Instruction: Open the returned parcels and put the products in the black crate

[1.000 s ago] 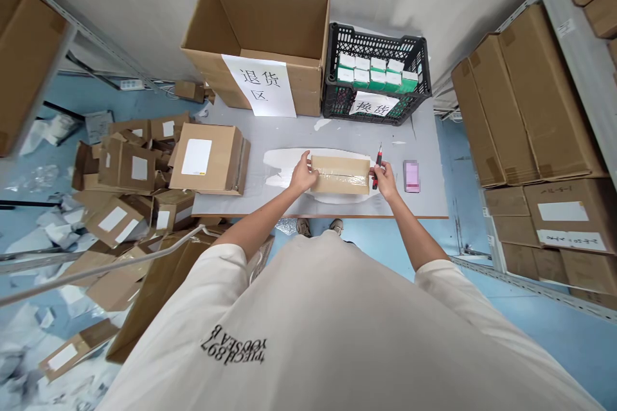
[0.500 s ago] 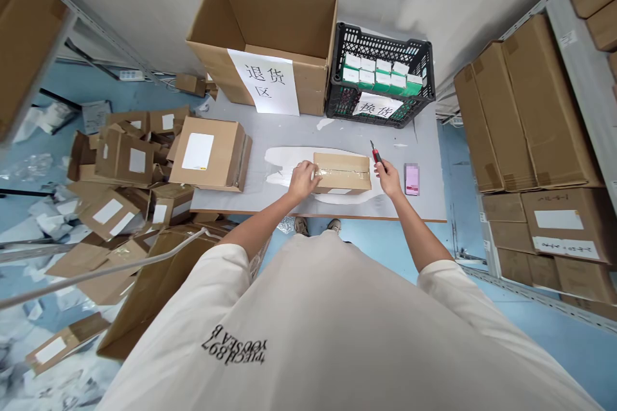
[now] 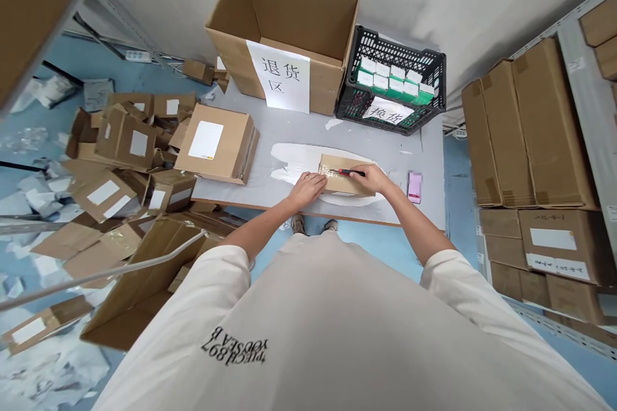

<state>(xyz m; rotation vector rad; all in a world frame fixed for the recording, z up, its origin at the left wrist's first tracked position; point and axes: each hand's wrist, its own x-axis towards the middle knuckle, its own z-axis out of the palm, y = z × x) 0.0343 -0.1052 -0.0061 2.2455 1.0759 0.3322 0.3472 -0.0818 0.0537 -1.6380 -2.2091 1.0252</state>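
A small brown carton (image 3: 354, 185) with clear tape along its top lies on a white sheet (image 3: 289, 154) on the grey table. At the carton's left end, my left hand (image 3: 308, 189) grips its near corner. My right hand (image 3: 370, 177) is closed on a red and black utility knife (image 3: 351, 173), over the top of the carton. The knife points left, with its tip at the taped left part of the top. Whether the blade touches the tape is too small to tell.
A larger closed carton (image 3: 216, 142) sits to the left, and a phone (image 3: 414, 187) to the right. Behind stand an open large box (image 3: 231, 70) and a black crate (image 3: 438, 87) with several green-white boxes. Cartons are heaped on the floor at left; a shelf (image 3: 573, 77) stands at right.
My right hand has brought the knife leftward from beside the carton to over its top. My left hand stays at the left end. The camera view has shifted slightly.
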